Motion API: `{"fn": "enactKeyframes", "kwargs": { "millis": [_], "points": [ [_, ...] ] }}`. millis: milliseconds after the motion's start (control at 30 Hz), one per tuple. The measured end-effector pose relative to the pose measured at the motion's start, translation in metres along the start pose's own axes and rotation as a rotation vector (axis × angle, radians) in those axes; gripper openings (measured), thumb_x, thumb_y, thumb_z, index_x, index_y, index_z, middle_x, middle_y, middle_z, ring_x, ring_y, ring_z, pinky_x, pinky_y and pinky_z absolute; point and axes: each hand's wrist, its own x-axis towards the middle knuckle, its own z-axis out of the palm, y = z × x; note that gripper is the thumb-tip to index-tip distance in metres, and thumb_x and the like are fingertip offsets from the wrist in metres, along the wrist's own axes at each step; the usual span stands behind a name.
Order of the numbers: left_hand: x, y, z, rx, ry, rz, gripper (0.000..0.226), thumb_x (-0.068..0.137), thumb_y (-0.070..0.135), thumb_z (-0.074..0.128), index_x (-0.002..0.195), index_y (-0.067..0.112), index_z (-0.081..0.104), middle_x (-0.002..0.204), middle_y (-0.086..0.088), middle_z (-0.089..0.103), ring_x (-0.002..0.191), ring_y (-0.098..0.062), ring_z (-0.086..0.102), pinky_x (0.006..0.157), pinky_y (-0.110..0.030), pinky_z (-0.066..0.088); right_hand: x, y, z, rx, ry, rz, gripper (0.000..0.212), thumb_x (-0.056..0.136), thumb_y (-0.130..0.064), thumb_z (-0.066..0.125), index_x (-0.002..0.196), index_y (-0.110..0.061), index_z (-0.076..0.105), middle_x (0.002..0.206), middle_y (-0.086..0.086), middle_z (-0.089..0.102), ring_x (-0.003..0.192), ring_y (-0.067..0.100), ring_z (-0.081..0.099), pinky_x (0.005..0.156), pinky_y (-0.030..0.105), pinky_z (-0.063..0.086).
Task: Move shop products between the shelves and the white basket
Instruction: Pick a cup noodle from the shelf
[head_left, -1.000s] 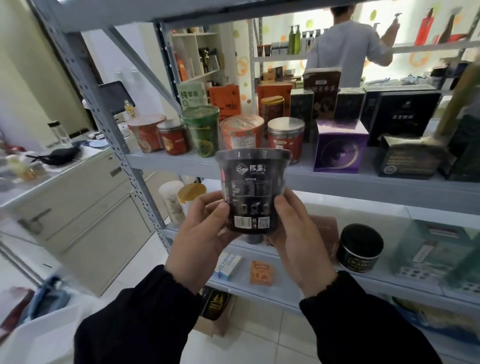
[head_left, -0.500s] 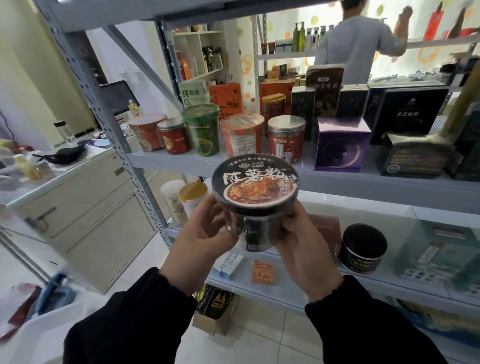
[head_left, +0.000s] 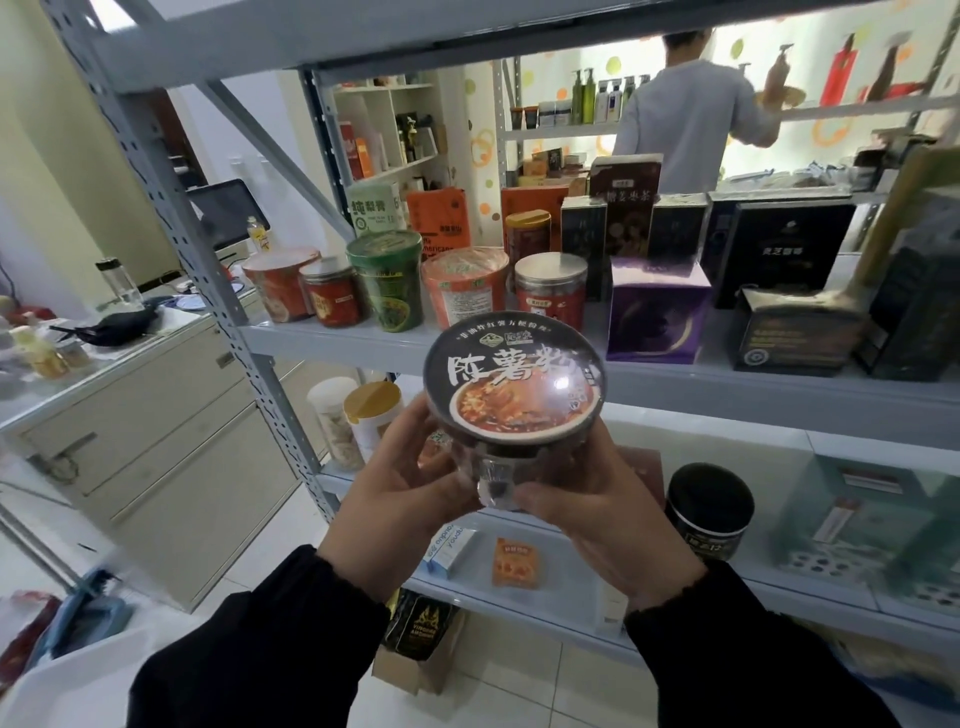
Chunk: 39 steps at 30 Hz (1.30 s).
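Gripping black noodle cup (head_left: 514, 387), lid tilted toward camera, both hands clamped: left (head_left: 400, 493), right (head_left: 597, 514).

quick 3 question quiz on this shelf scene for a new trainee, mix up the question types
1. True or false: the left hand and the right hand both hold the noodle cup.
2. Which way does the cup's printed lid face? A) up toward the camera B) down at the floor C) away from the person
3. Fill in: on the shelf, the purple box stands to the ___ of the silver-lidded jar.

Key: 1 true; 2 A; 3 right
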Motion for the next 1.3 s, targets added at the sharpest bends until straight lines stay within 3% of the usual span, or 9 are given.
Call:
{"fn": "enactKeyframes", "kwargs": {
  "millis": [100,233,400,500,600,767,967,1167,1300],
  "points": [
    [0.002,-0.002,-0.005,0.013,-0.001,-0.020,0.093,0.067,0.023,0.095,0.147,0.030,0.050,0.148,-0.004,0.055,0.123,-0.045,0.062,0.093,-0.069,0.052,0.001,0.001,-0.004,-0.084,0.028,0.021,0.092,0.064,-0.011,0.094,0.142,-0.038,0.052,0.136,0.012,0.066,0.126,0.037,0.063,0.107,0.064,0.048],
    [0.004,-0.006,-0.007,0.087,-0.007,-0.032,0.087,0.070,0.031,0.093,0.146,0.033,0.050,0.145,-0.003,0.057,0.115,-0.044,0.067,0.087,-0.061,0.057,0.002,-0.002,-0.008,-0.212,0.054,0.014,0.093,0.059,-0.023,0.097,0.138,-0.043,0.053,0.134,0.001,0.067,0.127,0.023,0.064,0.104,0.048,0.054],
    [0.006,-0.007,-0.013,0.067,0.039,-0.077,0.098,0.066,0.036,0.095,0.149,0.021,0.046,0.138,-0.011,0.062,0.120,-0.039,0.065,0.091,-0.055,0.058,0.003,-0.003,-0.002,-0.222,0.075,-0.020,0.091,0.061,-0.005,0.091,0.139,-0.031,0.052,0.129,-0.006,0.070,0.122,0.013,0.066,0.096,0.029,0.057],
    [0.005,-0.008,-0.010,0.041,0.078,-0.128,0.086,0.063,0.035,0.097,0.138,0.019,0.057,0.123,-0.014,0.072,0.112,-0.035,0.071,0.088,-0.045,0.060,0.005,-0.004,0.002,-0.192,0.076,-0.061,0.089,0.059,0.005,0.092,0.133,-0.025,0.053,0.124,-0.008,0.072,0.118,0.010,0.067,0.090,0.022,0.056],
    [0.002,-0.008,-0.002,-0.092,0.145,-0.215,0.057,0.076,0.014,0.076,0.129,0.003,0.057,0.108,-0.018,0.076,0.093,-0.032,0.075,0.080,-0.037,0.063,0.010,0.000,0.001,-0.195,0.081,-0.094,0.090,0.061,0.000,0.092,0.138,-0.020,0.050,0.130,-0.001,0.070,0.125,0.019,0.064,0.098,0.031,0.056],
    [-0.004,-0.006,-0.003,-0.138,0.154,-0.313,0.039,0.085,0.021,0.069,0.117,-0.002,0.064,0.100,-0.021,0.074,0.083,-0.028,0.074,0.073,-0.031,0.062,0.014,0.004,0.004,-0.202,0.095,-0.103,0.095,0.058,-0.019,0.091,0.142,-0.024,0.048,0.136,0.001,0.067,0.130,0.021,0.061,0.107,0.041,0.052],
    [-0.002,0.011,-0.010,0.010,0.244,-0.201,0.009,0.087,0.020,0.072,0.091,0.018,0.080,0.096,-0.014,0.077,0.088,-0.027,0.073,0.075,-0.030,0.061,0.033,-0.003,0.018,-0.269,0.064,-0.141,0.103,0.063,-0.004,0.092,0.148,-0.030,0.039,0.142,0.000,0.061,0.137,0.023,0.055,0.107,0.050,0.052],
    [0.013,0.065,-0.014,0.385,0.314,0.289,0.071,0.089,-0.016,0.066,0.134,0.037,0.053,0.120,0.014,0.072,0.109,-0.006,0.070,0.079,-0.018,0.056,0.070,-0.034,0.034,-0.455,0.017,-0.261,0.102,0.071,-0.018,0.092,0.145,-0.057,0.034,0.156,-0.011,0.043,0.143,0.014,0.045,0.108,0.046,0.051],
    [0.025,0.112,-0.034,0.596,0.057,0.449,0.104,0.074,0.014,0.072,0.144,0.071,0.021,0.152,0.024,0.040,0.134,-0.010,0.054,0.093,-0.031,0.056,0.100,-0.057,0.037,-0.664,0.041,-0.448,0.099,0.078,-0.022,0.087,0.148,-0.056,0.026,0.157,-0.014,0.034,0.144,0.008,0.040,0.112,0.044,0.047]
  ]
}}
